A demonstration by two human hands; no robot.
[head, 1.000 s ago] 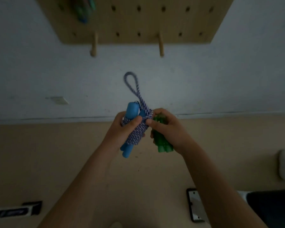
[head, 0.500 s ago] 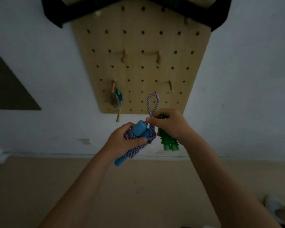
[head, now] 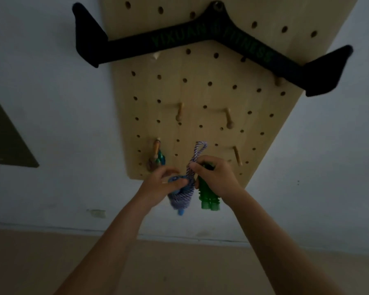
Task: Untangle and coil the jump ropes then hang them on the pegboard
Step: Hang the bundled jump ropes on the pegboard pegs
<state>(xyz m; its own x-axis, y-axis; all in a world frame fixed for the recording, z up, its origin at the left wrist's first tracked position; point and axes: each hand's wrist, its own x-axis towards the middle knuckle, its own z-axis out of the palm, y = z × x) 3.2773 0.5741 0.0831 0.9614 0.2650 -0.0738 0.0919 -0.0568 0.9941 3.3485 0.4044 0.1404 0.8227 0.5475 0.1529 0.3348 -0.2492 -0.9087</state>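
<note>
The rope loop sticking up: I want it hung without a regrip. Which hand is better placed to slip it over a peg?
Probably the right hand: it pinches the rope loop at its base, below the free peg. The left hand grips the coiled bundle lower down.

Pegboard: light wood panel on the pale wall, dotted with rows of holes.
Pegs: several wooden pegs stand out of it; two in the middle row, one lower right, one lower left.
Lower-left peg: a coiled jump rope hangs from it.
Black bar: wide angled handle with green lettering, hung across the board's upper part.
Floor: beige, along the bottom.
</note>
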